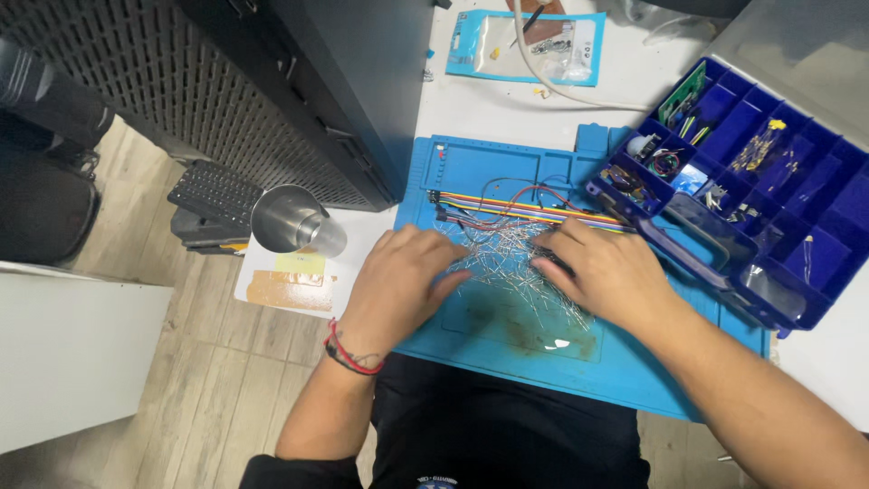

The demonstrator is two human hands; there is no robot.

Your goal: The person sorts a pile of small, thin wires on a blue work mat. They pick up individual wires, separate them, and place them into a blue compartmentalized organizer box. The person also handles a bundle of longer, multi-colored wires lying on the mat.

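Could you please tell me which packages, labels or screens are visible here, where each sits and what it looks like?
Plastic packet: top of the white table, flat rectangle, light blue border, clear middle showing small parts.
Yellow label: on the white sheet left of the blue mat, beside the metal cup, small rectangle.
Brown patch: just below that label, a rough rectangular strip.
No screens in view.

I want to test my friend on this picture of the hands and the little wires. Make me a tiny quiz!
1. True or false: both hands rest on the pile of thin metal wires.
2. What colour is the work mat?
3. What stands off the mat beyond the left hand? A) metal cup B) blue compartment box

Key:
1. True; the right hand is on it too.
2. Blue.
3. A, the metal cup; the blue compartment box sits on the other side.
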